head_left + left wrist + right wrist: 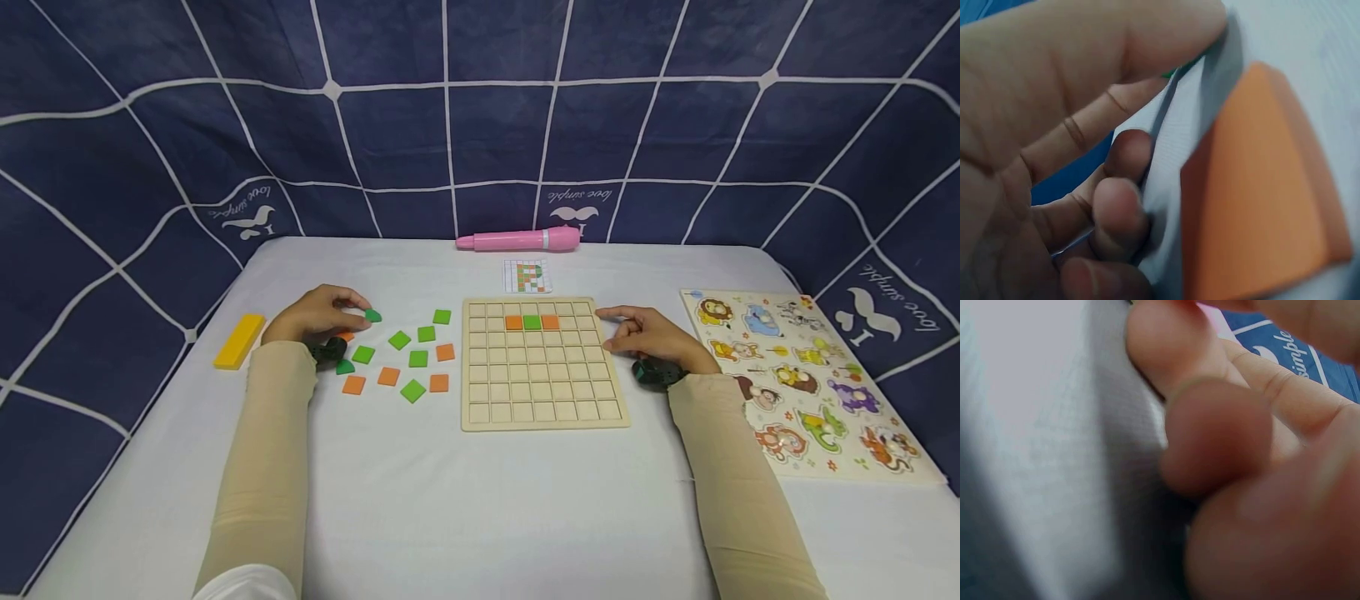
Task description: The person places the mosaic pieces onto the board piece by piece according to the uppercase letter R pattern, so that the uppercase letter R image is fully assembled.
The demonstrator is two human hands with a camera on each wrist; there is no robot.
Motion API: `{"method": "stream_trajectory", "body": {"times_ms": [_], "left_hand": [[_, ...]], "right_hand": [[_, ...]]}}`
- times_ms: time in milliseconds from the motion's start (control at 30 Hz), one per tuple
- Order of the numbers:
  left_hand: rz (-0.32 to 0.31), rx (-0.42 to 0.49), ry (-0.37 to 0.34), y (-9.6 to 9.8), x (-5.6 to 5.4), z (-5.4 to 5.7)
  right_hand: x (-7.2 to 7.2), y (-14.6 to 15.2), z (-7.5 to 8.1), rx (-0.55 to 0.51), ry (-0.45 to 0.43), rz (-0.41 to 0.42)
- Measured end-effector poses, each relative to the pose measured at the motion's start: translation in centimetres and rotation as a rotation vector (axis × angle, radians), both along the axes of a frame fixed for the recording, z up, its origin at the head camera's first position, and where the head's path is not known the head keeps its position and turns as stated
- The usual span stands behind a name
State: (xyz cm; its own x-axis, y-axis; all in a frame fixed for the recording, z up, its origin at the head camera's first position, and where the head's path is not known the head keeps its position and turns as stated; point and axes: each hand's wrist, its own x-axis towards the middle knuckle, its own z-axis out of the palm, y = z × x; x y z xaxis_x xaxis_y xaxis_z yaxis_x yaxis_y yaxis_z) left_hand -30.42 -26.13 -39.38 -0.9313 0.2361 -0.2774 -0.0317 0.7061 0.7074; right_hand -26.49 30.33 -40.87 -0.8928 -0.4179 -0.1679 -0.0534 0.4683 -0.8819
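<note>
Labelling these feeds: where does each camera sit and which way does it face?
Head: worn on the head, facing forward and down at the wooden grid board; left hand, right hand and sleeved forearms show.
Left wrist: worn there, facing the left hand and orange tile.
Right wrist: worn there, facing the right hand and white cloth.
Head and right wrist share the navy lettered fabric.

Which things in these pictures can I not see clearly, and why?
Head view: card, exact squares too small; animal board, partly behind right sleeve.
Left wrist view: orange piece, cut off by bottom edge; green piece, mostly hidden behind left hand.
Right wrist view: right hand, blurred, cut off by edges.
</note>
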Motion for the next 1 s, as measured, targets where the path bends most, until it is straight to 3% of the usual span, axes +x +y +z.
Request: {"method": "stream_trajectory", "body": {"times_ms": [233,400,633,1000], "left_hand": [[-0.001,0.000,0.122,0.9,-0.2,0.4],[-0.007,0.029,0.166,2.3,-0.5,1.0],[-0.065,0.077,0.207,5.2,-0.8,1.6],[-0.121,0.154,0.241,11.1,-1.2,1.6]], "right_hand": [[0.0,0.0,-0.1,0.012,0.014,0.008],[0.0,0.0,-0.1,0.010,0.015,0.007],[0.1,0.0,0.0,0.008,0.018,0.008],[0.1,-0.1,0.1,0.016,0.013,0.000]]}}
